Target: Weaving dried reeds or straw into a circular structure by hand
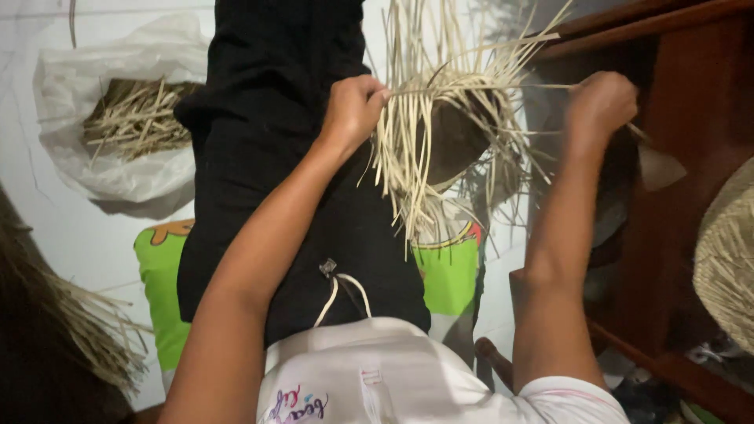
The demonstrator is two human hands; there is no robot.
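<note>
Straw strand (479,88) taut, horizontal between left hand (353,110), right hand (601,106); grip unclear.

The woven straw piece (440,133) hides its centre behind loose strands, its tops cut off.

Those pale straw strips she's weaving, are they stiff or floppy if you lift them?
The straw strips probably flop: loose ends droop below the woven piece. They look thin and flat, so likely very light. The one stretched between left hand and right hand runs straight, so it seems to take some pull.
</note>
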